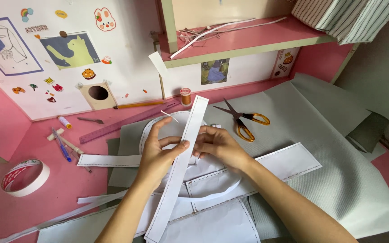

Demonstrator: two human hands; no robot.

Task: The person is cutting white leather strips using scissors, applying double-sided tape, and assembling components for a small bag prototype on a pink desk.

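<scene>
Hands at mid-worktop, holding a long white paper pattern strip with a dashed line along each edge. The left hand pinches the strip from its left edge, thumb on top; the right hand closes its fingertips on the opposite edge at the same height, so both hands are clamped on the strip and nearly touching. The strip runs diagonally, its upper end pointing toward the orange thread spool and its lower end hanging free over other white pattern pieces stacked on grey fabric. Risk, as judged from this pose: both grips sit near the middle, so the unsupported ends can sag, twist or crease, and opposed pulls could tear the thin paper at the pinch. The lower end may also drag across the loose pieces beneath and shift them out of alignment on the fabric. Orange-handled scissors lie open just beyond the right hand, blades toward the strip's upper end; a careless sweep could catch the blades. A roll of tape and pens lie well apart on the pink worktop.
</scene>
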